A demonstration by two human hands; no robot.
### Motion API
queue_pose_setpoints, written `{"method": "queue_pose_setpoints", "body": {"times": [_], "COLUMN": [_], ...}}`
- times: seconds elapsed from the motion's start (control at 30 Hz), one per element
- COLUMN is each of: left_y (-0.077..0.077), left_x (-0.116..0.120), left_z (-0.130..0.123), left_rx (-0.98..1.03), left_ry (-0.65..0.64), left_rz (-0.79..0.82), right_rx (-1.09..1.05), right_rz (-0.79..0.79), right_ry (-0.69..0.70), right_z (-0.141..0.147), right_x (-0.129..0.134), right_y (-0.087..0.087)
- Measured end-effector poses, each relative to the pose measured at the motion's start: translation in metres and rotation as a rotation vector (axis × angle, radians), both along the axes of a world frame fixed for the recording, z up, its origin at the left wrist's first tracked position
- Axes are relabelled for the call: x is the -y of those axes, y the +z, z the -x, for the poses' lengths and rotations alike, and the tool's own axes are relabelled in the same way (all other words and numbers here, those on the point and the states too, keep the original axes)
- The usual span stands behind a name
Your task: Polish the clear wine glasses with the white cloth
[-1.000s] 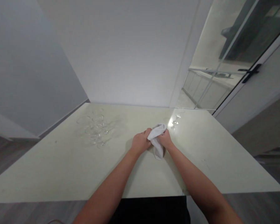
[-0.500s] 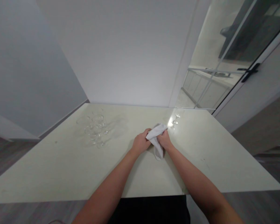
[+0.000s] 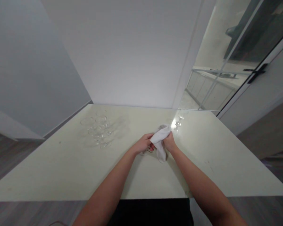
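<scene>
A white cloth (image 3: 160, 135) is bunched between my two hands above the table, one end hanging down. My left hand (image 3: 143, 143) is closed around a clear glass, whose rim or foot shows faintly below the fingers; the rest is hidden by hand and cloth. My right hand (image 3: 170, 142) grips the cloth from the right side, its fingers mostly covered by the fabric. Several clear stemmed glasses (image 3: 100, 128) stand close together on the left part of the table. One more stemmed glass (image 3: 178, 121) is at the back right, beyond my right hand.
The pale table (image 3: 61, 169) meets a white wall (image 3: 132, 62) along its back edge. A glass-paned door with a black handle (image 3: 257, 72) stands at the right. Shadows of the glasses fall to their right.
My left hand has turned and its fingers have shifted, so more of the glass below them shows. The cloth has moved slightly with my right hand. The view has shifted a little.
</scene>
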State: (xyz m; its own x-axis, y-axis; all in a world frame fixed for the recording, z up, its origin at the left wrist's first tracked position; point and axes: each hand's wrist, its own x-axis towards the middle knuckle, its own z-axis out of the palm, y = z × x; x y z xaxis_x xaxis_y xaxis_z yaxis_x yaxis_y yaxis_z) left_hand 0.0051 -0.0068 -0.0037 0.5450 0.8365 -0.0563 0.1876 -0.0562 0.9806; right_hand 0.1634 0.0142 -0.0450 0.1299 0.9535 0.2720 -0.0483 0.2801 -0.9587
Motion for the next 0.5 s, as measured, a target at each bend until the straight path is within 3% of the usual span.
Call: {"method": "queue_pose_setpoints", "body": {"times": [0.07, 0.2, 0.27, 0.33, 0.5], "left_y": [-0.0001, -0.0023, -0.0029, -0.0022, 0.0028], "left_x": [-0.0006, 0.0008, 0.0014, 0.001, -0.0027], "left_z": [0.0013, 0.0005, -0.0013, -0.0026, 0.0011], "left_rx": [-0.016, -0.233, -0.313, -0.251, 0.117], "left_ry": [0.015, 0.334, 0.412, 0.371, 0.144], "left_rz": [-0.03, -0.388, -0.462, -0.377, 0.098], "right_rx": [0.011, -0.061, -0.099, -0.129, -0.163], "right_rz": [-0.019, 0.01, 0.043, 0.056, 0.076], "right_ry": [-0.01, -0.084, -0.105, -0.117, -0.032], "right_z": [0.0013, 0.006, 0.0069, 0.0062, 0.0011], "right_x": [0.0006, 0.0012, 0.0004, -0.0013, -0.0053], "right_y": [0.0009, 0.0041, 0.0038, 0.0023, -0.0017]}}
